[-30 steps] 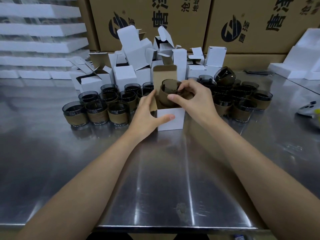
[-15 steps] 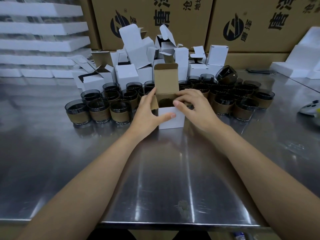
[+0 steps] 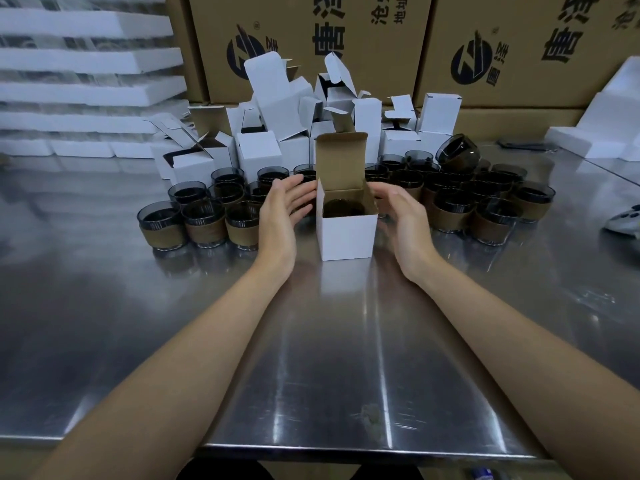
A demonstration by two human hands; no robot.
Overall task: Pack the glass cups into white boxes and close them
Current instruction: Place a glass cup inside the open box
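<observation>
A white box stands upright on the steel table, its brown-lined lid flap raised at the back. A dark glass cup sits inside it, only the rim showing. My left hand is just left of the box, fingers straight, holding nothing. My right hand is just right of it, fingers relaxed, also holding nothing. Several smoky glass cups with brown sleeves stand in a left cluster and a right cluster behind the box.
A heap of white boxes with open flaps lies behind the cups. Large brown cartons line the back. White foam trays are stacked at the left and foam blocks at the right. A grey device lies at the right edge.
My right hand lowered the cup into the box and let go. My left hand released the box. Both hands now sit apart at its sides.
</observation>
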